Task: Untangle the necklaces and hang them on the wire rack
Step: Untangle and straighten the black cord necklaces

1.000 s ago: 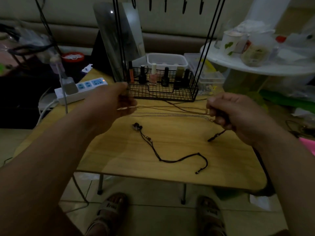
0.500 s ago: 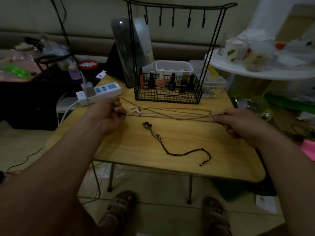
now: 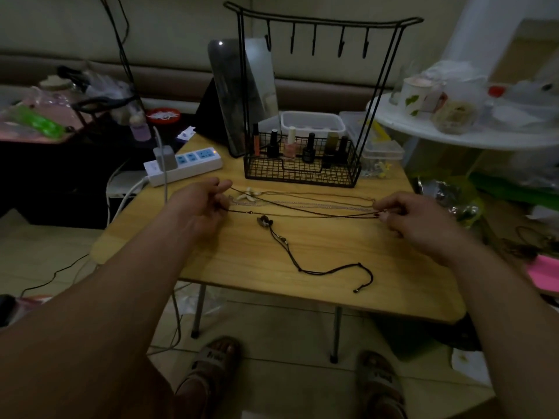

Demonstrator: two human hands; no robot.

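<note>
My left hand [image 3: 199, 207] pinches one end of a thin brown cord necklace [image 3: 302, 208], and my right hand [image 3: 405, 214] pinches the other end, so the cords stretch across the wooden table [image 3: 302, 252]. A pale chain with a white shell pendant [image 3: 249, 195] lies just behind the cords. A black cord necklace with a dark pendant [image 3: 298, 252] lies loose on the table in front. The black wire rack [image 3: 320, 25] with several bare hooks stands at the back of the table.
The rack's wire basket [image 3: 302, 170] holds several nail polish bottles. A white power strip [image 3: 184, 164] lies at the table's back left, a mirror [image 3: 239, 95] behind it. Clear plastic boxes [image 3: 381, 146] sit at the back right. A cluttered white shelf [image 3: 453, 137] stands to the right.
Both hands have lowered toward the table and moved further apart, pulling the brown cords out straighter. The view has tilted up, showing the rack's hooks.
</note>
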